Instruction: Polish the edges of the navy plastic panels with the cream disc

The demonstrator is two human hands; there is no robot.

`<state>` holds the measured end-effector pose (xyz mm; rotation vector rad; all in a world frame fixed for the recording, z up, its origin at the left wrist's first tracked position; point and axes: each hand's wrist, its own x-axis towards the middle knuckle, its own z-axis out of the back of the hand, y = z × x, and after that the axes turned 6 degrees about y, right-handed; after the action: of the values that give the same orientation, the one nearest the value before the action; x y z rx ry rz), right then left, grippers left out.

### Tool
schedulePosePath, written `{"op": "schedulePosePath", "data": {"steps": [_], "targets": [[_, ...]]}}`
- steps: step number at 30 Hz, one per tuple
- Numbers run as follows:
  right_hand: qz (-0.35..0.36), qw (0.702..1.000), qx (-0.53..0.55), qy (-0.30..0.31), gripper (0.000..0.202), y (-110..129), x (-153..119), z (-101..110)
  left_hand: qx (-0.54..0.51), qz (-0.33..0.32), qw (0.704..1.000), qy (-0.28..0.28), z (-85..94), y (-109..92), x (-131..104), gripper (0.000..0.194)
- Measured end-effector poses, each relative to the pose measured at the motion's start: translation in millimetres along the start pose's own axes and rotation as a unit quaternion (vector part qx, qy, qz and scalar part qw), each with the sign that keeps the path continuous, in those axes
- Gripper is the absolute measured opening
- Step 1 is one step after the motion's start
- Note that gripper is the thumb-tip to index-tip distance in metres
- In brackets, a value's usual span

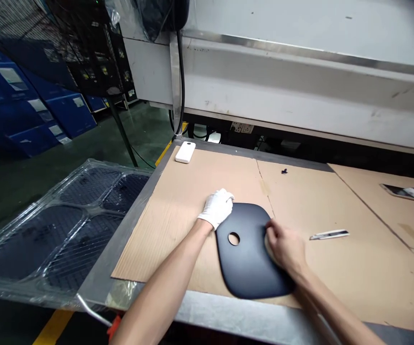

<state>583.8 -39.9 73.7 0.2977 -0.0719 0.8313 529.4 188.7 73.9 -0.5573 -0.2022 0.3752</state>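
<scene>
A smooth black panel [252, 258] with rounded corners and one round hole lies flat on the cardboard. My left hand [218, 207], in a white glove, is curled over the panel's upper left edge and grips it. At the right edge is my right hand [285, 244], bare and slightly blurred, its fingers closed. A pale bit of something shows under its palm, but its kind is hidden. To the right of that hand lies a white utility knife [329, 235].
Cardboard sheets [178, 230] cover the metal-edged table. On them are a white box-like device [185, 152], a phone [408, 192] and a small dark scrap [284, 171]. Clear plastic trays [84, 211] holding dark panels stand at the left. A white machine wall [282, 91] rises behind.
</scene>
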Motion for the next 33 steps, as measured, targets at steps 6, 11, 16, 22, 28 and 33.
{"op": "schedulePosePath", "data": {"steps": [6,11,16,22,28,33], "targets": [[0.043,0.997,0.053,0.03,0.022,-2,-12,2,0.001,-0.001,1.0,0.001,1.0,-1,-1,0.034],[0.128,0.987,0.06,0.071,0.025,-18,-21,5,-0.001,-0.002,1.0,0.003,1.8,-2,-3,0.033],[-0.041,0.999,0.004,0.016,0.019,-24,-20,6,-0.006,0.003,1.0,-0.006,0.7,-3,-1,0.033],[0.077,0.994,0.029,0.069,0.017,7,0,0,-0.003,0.014,1.0,-0.014,-2.8,-4,0,0.031],[0.11,0.989,0.001,0.095,0.015,20,56,-7,-0.003,0.023,1.0,-0.018,-3.8,-2,0,0.031],[-0.031,0.997,-0.017,0.067,0.021,23,95,-5,0.004,0.014,1.0,-0.015,-4.3,0,1,0.032]]}}
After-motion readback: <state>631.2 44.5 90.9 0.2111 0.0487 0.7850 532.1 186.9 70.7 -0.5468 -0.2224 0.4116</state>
